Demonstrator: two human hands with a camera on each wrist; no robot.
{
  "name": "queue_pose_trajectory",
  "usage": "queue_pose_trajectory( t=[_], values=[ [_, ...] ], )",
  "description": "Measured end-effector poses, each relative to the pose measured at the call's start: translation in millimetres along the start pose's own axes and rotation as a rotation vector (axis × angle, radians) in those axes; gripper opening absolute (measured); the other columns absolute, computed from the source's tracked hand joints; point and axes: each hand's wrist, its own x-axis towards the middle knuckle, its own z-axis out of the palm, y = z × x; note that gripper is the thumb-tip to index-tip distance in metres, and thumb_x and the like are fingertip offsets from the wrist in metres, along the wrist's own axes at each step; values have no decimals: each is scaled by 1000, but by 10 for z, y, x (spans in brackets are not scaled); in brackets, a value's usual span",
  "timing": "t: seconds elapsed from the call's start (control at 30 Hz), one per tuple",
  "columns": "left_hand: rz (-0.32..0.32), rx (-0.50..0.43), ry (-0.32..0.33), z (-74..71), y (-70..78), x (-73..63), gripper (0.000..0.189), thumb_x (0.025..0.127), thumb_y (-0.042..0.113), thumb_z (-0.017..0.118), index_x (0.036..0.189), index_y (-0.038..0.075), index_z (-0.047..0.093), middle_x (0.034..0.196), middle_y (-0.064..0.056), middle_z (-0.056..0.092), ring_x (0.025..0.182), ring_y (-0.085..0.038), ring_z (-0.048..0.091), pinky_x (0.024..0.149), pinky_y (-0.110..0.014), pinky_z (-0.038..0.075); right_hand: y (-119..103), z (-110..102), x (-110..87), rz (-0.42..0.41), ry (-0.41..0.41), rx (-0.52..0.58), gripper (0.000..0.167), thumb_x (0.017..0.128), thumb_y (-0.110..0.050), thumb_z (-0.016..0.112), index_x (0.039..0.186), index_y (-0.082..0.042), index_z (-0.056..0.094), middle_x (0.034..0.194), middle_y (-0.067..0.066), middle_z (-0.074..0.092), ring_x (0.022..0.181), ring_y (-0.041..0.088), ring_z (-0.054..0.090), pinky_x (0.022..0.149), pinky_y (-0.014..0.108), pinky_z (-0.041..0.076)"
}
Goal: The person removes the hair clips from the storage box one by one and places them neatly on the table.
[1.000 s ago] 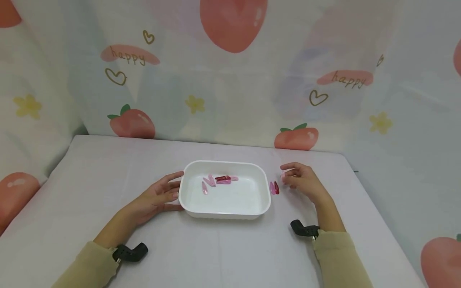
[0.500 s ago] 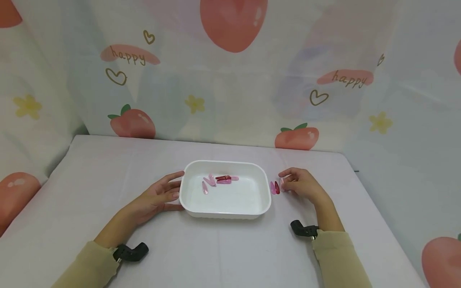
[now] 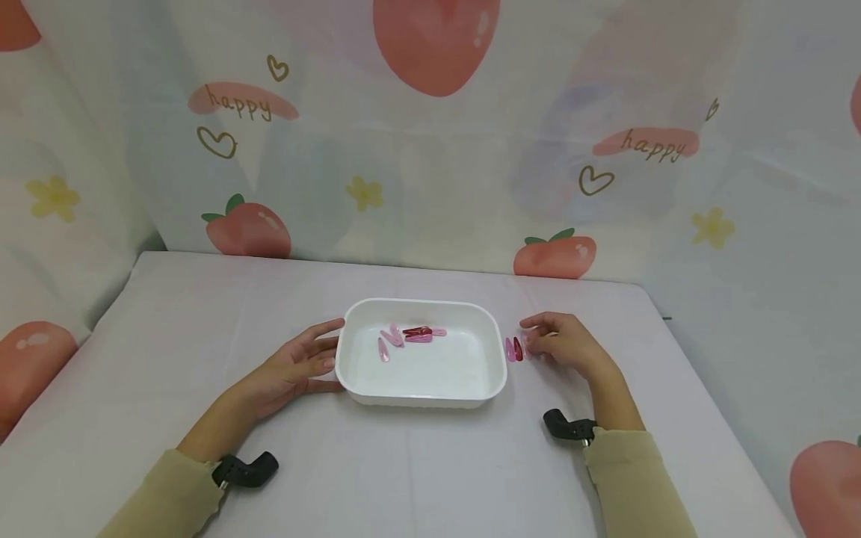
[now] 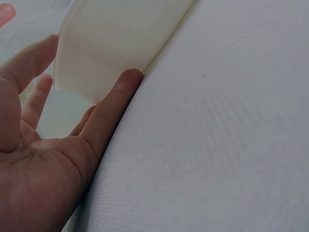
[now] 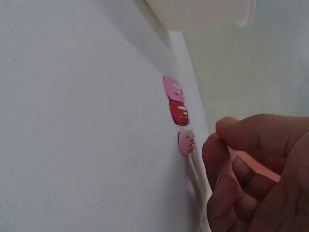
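A white rectangular tray (image 3: 421,400) stands on the table, several pink and red snap hair clips (image 3: 418,338) lying inside it. My left hand (image 3: 296,366) rests with fairly straight fingers against the tray's left end, fingertips at rim and wall. Just right of the tray, a pink hair clip (image 5: 173,89), a red hair clip (image 5: 179,112) and a light pink hair clip (image 5: 186,142) lie side by side in a row. My right hand (image 3: 563,344) hovers beside the light pink clip, fingers loosely bent; the right wrist view shows a gap between fingertips and clip.
A white cloth (image 3: 269,299) covers the table. Behind it hangs a fabric backdrop (image 3: 444,179) printed with peaches, hearts and yellow flowers. Black wrist mounts (image 3: 245,471) sit at both sleeve cuffs.
My right hand lowered the light pink clip to the table beside the red one and let go of it. The left hand and tray have stayed in place.
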Motion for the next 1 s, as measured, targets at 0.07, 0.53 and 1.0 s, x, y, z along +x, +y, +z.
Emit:
queue_pose_trajectory(
  t=[0.07,0.53,1.0],
  values=[
    [0,1,3,-5,-3,-4,68,101,6,56,158,20,22,161,-21,23,138,-29,47,98,-54,52,-27,-17,0,-15,-2,52,38,96,-15,64,132,-6,61,107,16,64,90,27,61,75,31,56],
    [-1,-12,11,12,-71,22,67,101,6,56,158,19,23,161,-20,24,138,-33,46,98,-55,52,-510,70,-136,-302,-98,518,23,99,-14,63,121,-10,63,102,2,64,88,17,65,74,27,58],
    [-14,-5,31,-17,-48,27,66,101,6,56,158,21,25,160,-17,26,139,-35,43,97,-54,53,-1194,744,45,-325,-233,431,30,97,-11,64,126,-3,62,112,19,65,107,47,61,77,32,58]
  ],
)
